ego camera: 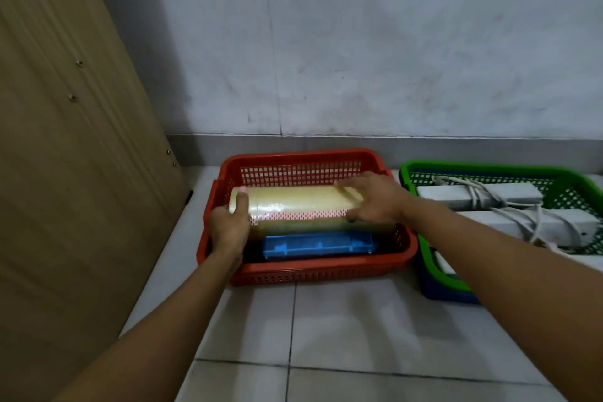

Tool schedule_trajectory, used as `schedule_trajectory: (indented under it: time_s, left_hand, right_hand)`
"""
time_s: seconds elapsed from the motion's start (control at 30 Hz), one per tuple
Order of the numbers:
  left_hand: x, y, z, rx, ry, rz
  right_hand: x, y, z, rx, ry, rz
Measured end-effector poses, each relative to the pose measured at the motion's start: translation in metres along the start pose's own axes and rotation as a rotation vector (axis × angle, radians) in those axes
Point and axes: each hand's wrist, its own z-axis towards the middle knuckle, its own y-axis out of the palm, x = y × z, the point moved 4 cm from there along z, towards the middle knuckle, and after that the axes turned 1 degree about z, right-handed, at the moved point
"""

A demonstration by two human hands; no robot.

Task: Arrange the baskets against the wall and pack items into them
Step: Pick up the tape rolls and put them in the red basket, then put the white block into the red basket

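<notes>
A red mesh basket (pixel 293 271) sits on the tiled floor against the wall. Over its inside I hold a long yellowish stack of tape rolls (pixel 293 209) lying sideways, with a red-and-white band along it. My left hand (pixel 228 228) grips its left end and my right hand (pixel 372 199) clasps its right end. Beneath the stack, a blue plastic tray-like item (pixel 316 245) lies in the basket. To the right, a green basket (pixel 456 170) nested in a blue one (pixel 447 294) holds white power strips (pixel 522 222) with coiled cords.
A tall brown wooden panel (pixel 75 157) leans at the left, close to the red basket. The grey wall (pixel 359 42) and its skirting run behind both baskets. White floor tiles (pixel 359 336) spread in front.
</notes>
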Motion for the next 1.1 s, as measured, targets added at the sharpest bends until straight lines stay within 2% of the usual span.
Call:
schedule_trajectory:
  time_s: [0.17, 0.27, 0.37, 0.47, 0.6, 0.7, 0.87, 1.0, 1.1]
  left_hand:
    - [-0.006, 0.007, 0.002, 0.067, -0.018, 0.297]
    - [0.001, 0.01, -0.004, 0.108, 0.11, 0.415]
    - [0.011, 0.016, -0.018, 0.146, 0.292, 0.629]
    - [0.028, 0.031, -0.045, 0.103, 0.465, 0.664]
    - [0.056, 0.074, -0.119, -0.149, 0.85, 0.677]
    - [0.065, 0.112, -0.202, -0.423, 1.06, 0.685]
    - [0.067, 0.155, -0.347, -0.856, 1.351, 0.564]
    - [0.073, 0.184, -0.457, -1.129, 1.535, 0.431]
    - [0.072, 0.206, -0.533, -1.279, 1.618, 0.362]
  right_hand:
    - [-0.003, 0.024, -0.006, 0.063, 0.003, 0.03]
    - [-0.004, 0.034, -0.016, 0.081, -0.006, -0.017]
    - [-0.003, 0.034, -0.03, 0.08, -0.038, -0.069]
    - [-0.002, 0.031, -0.059, 0.075, -0.055, -0.064]
    - [0.012, 0.032, -0.134, 0.043, -0.089, -0.142]
    - [0.034, 0.029, -0.216, 0.11, -0.052, -0.097]
    - [0.084, 0.017, -0.351, 0.285, 0.17, 0.033]
    - [0.12, 0.005, -0.451, 0.446, 0.34, 0.117]
    - [0.153, 0.009, -0.527, 0.466, 0.581, 0.071]
